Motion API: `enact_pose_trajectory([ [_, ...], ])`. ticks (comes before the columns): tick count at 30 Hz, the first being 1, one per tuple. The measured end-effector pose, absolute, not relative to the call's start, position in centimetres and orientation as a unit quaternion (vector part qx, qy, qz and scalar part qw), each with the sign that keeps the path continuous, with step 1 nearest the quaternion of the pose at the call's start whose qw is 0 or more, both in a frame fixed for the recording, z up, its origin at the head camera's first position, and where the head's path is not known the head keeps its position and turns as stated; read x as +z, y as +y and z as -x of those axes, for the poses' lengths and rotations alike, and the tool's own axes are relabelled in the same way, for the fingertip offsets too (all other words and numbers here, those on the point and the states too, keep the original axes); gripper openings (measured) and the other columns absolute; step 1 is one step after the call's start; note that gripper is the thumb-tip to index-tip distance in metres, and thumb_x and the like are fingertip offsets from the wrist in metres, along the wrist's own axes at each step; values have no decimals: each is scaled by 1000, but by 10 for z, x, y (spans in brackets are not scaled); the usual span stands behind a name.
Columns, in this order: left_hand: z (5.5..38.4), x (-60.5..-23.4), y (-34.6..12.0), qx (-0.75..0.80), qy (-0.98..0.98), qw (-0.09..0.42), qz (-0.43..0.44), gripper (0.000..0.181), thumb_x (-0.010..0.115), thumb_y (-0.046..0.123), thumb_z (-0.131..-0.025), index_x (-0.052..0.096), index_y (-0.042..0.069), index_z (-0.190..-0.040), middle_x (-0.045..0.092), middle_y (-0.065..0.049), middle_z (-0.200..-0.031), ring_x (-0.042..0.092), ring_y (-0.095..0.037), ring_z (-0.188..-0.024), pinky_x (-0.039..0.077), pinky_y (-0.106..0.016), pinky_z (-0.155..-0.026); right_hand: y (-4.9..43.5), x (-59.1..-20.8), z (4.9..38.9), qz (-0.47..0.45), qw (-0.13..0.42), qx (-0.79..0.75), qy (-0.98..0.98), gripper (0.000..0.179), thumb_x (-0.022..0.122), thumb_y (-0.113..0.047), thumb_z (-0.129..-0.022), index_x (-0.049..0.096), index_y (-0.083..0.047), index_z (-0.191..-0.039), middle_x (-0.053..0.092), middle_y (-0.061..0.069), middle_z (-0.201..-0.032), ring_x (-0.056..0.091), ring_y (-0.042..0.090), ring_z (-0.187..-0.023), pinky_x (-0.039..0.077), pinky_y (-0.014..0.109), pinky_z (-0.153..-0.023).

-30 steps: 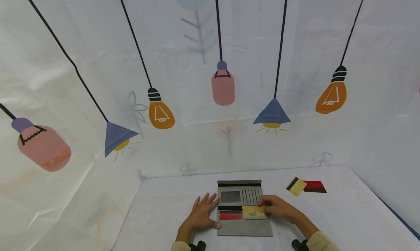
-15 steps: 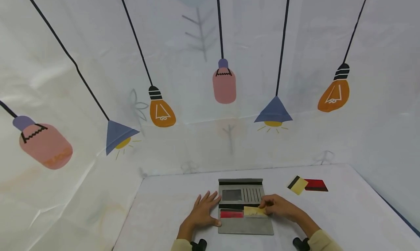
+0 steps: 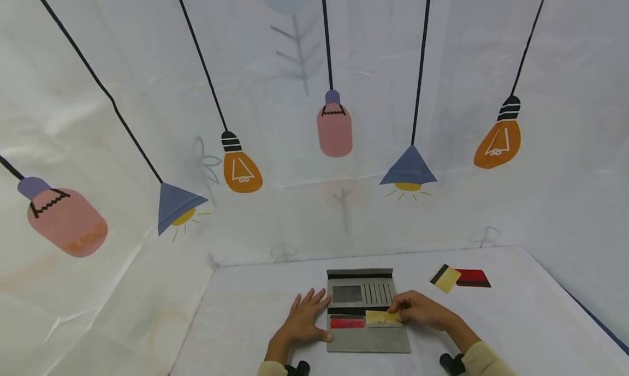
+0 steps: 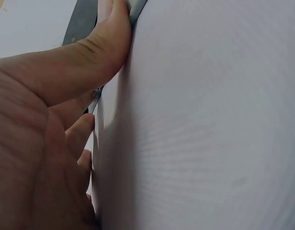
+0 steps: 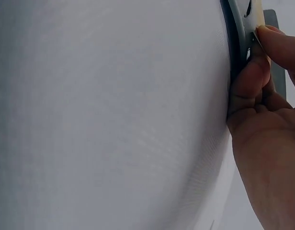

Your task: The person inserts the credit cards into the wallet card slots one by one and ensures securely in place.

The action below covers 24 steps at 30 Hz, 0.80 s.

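A grey bifold wallet lies unfolded on the white table, with a mesh window and a row of slots on its far half. On the near half a red card sits in the left pocket. My right hand pinches the right end of a yellow card, which is at the right pocket; its lower edge is hidden there. In the right wrist view the thumb and a curled finger meet at the card's edge. My left hand has its fingers spread, its thumb resting on the wallet's left edge.
Right of the wallet, a yellow card with a dark stripe partly overlaps a red card with a dark stripe. The white table meets a white sheet wall printed with lamps at its far edge.
The yellow card's right end stays pinched in my right hand; the card now shows a narrower, slightly tilted face above the pocket than a second ago. My left hand stays in place.
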<state>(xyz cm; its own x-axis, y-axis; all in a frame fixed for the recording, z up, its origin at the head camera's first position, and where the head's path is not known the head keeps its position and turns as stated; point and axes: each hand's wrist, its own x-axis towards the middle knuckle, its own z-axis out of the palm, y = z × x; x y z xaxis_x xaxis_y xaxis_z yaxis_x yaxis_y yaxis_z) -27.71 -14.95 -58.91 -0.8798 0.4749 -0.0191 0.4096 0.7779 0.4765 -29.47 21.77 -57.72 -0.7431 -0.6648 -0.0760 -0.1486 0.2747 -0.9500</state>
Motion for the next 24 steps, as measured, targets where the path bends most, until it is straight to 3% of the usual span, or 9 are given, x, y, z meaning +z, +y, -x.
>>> enact_pose_trajectory([
  [7, 278, -589, -149, 237, 940, 65, -236, 102, 87, 52, -65, 44, 23, -152, 35, -5, -163, 24, -39, -152, 12, -66, -120, 213, -574, 296, 286, 233, -496, 786, 13, 59, -1, -89, 70, -1, -95, 69, 7, -101, 55, 11, -88, 48, 23, -75],
  [24, 279, -590, -149, 234, 942, 65, -233, 101, 88, 52, -64, 44, 26, -152, 36, -5, -162, 25, -39, -152, 12, -67, -120, 217, -573, 296, 303, 267, -500, 766, 15, 61, 3, -87, 69, 2, -100, 58, 4, -91, 53, 11, -87, 45, 23, -73],
])
